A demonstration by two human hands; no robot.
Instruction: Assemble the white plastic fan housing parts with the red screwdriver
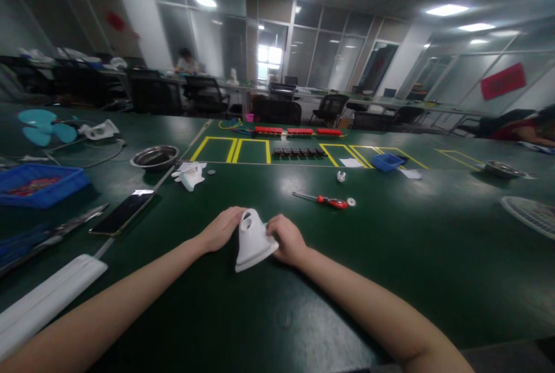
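A white plastic housing (254, 241), flared at its lower end and with two round holes near the top, sits between my hands just over the green table. My left hand (223, 228) lies along its left side, fingers closed against the upper edge. From the right, my right hand (287, 239) grips its side with curled fingers; the fingertips are partly hidden behind the part. Beyond my hands lies a screwdriver (332, 202) with a red and black handle, a small white disc (351, 202) at its end. A small white plastic piece (341, 176) is farther back.
On the left are a phone (124, 212), a blue tray (43, 186) of small parts, a metal bowl (155, 157), pliers (65, 227) and blue fan blades (45, 128). Red blocks (299, 131) and a blue bin (387, 162) stand farther back. A fan grille (531, 214) lies right.
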